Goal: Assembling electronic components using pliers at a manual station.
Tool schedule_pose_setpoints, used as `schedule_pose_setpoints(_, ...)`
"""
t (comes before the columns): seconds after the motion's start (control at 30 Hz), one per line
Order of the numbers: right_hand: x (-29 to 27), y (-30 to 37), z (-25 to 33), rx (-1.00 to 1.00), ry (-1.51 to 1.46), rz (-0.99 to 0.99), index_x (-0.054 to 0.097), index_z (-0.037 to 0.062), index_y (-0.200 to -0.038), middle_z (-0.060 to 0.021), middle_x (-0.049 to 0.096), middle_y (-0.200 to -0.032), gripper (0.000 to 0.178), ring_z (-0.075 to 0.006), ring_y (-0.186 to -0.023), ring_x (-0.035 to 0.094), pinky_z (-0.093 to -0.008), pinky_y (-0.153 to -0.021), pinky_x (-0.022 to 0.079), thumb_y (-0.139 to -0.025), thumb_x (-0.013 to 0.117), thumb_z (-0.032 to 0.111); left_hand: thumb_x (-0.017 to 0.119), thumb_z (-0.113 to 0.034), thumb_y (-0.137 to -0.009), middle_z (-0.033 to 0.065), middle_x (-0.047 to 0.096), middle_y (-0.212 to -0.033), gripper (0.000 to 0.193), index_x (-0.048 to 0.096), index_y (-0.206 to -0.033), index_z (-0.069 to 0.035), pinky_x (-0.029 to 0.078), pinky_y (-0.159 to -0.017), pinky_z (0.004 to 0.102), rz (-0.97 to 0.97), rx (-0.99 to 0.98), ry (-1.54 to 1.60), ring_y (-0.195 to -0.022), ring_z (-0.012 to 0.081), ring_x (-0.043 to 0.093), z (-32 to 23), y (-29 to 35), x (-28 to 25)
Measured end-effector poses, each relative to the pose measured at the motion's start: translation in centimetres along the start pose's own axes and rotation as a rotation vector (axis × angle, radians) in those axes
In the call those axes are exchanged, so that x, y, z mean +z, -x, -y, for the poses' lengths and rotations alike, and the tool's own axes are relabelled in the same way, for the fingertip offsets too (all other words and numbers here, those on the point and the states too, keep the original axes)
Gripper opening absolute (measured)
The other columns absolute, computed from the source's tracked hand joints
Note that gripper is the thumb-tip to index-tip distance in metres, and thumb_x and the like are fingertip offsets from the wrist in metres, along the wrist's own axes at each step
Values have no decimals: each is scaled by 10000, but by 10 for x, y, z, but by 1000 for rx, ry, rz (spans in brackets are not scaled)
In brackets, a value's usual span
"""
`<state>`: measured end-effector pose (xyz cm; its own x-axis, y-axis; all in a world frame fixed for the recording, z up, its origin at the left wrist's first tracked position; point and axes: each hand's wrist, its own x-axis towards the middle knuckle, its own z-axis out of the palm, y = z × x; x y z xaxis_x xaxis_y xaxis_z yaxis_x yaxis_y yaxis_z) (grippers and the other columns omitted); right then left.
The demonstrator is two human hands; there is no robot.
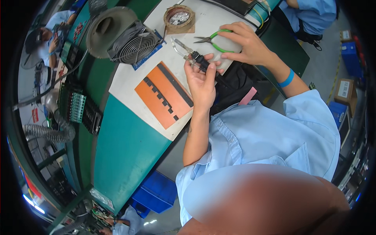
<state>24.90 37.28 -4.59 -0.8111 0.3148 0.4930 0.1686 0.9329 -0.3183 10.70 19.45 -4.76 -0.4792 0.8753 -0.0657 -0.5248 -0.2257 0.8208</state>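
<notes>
My left hand is closed round the black handle of a soldering iron, whose metal tip and thin bent side tube point away to the upper left. Beyond it, a pair of green-handled pliers has its jaws pointing left. My right hand, with a blue band at the wrist, spans the pliers' handles between thumb and fingers. An orange sheet with a long black strip and a stepped row of small black pieces lies left of my left hand. Below the iron, the white mat shows.
A fan with a round wire guard stands at the mat's far left, beside a grey cone-shaped hood. A round brown dish holds silvery bits. Below the green bench sits a blue bin. Other people work nearby.
</notes>
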Motion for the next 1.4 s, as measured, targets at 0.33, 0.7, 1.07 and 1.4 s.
schedule_pose_setpoints(0.33,-32,32,67,363,-748,294,679,-18,-1129,-47,671,-838,268,-144,-679,531,-243,-674,432,-970,638,194,558,9,-1013,214,554,-1326,572,248,-1489,-54,551,-970,379,88,87,98,-1182,285,613,-10,-11,20)
schedule_pose_setpoints(0.7,-58,40,19,652,-829,-158,687,-22,-1199,1,562,-724,299,-73,-657,473,-195,-627,378,-1083,506,185,626,-73,-925,157,591,-1255,382,562,-1300,-42,487,-868,382,150,677,-1479,-1021,288,572,-2,-23,33)
schedule_pose_setpoints(1.07,-38,-33,14,440,-739,109,696,-26,-1178,21,530,-723,363,-67,-674,438,-191,-623,336,-1092,498,267,639,-86,-862,68,594,-1069,222,645,-1082,-61,478,-786,350,228,681,-1587,-877,251,534,-7,-2,4)
schedule_pose_setpoints(1.4,7,-68,8,534,-773,211,711,-14,-1102,12,563,-717,345,-72,-674,456,-194,-616,359,-1077,543,286,656,-48,-855,59,590,-1050,194,648,-1048,-58,489,-723,313,-121,895,-1310,-830,223,556,-48,46,-13)
